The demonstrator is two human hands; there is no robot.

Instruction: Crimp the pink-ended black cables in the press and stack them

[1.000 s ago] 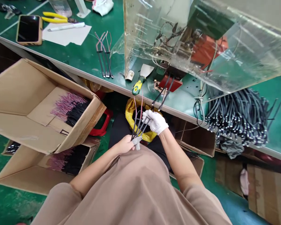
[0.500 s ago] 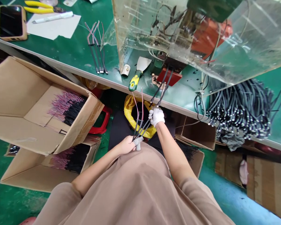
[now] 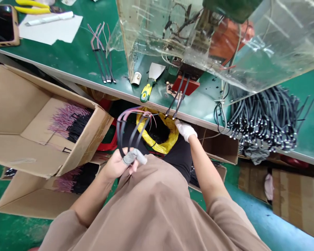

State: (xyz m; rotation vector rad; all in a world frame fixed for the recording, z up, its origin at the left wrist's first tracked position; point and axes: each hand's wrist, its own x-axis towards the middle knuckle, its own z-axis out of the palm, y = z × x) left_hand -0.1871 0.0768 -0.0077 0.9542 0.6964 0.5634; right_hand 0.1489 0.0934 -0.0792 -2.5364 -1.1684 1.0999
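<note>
Several black cables (image 3: 131, 137) with pink and white wire ends are held in my left hand (image 3: 120, 164), its fingers closed around them in front of my lap. A grey cover wraps a finger or two of that hand. My right hand (image 3: 186, 130), in a white glove, is by the table edge with its fingers stretched out and nothing visible in them. Just above its fingertips hang the ends of two black cables (image 3: 181, 94), which run down from a red block (image 3: 189, 86) under the machine. A yellow-rimmed bag (image 3: 170, 141) sits open between my hands.
A clear plastic guard (image 3: 143, 31) surrounds the machine. A scraper (image 3: 148, 89) and several cables (image 3: 103, 64) lie left of it; a big cable pile (image 3: 267, 118) lies right. Cardboard boxes (image 3: 78, 160) with cables stand at the left. A phone (image 3: 5, 26) and pliers (image 3: 36, 8) are farther back.
My left hand has moved left and up with the cables, whose wire ends now bend over to the right. My right hand has let go of cables and moved slightly right.
</note>
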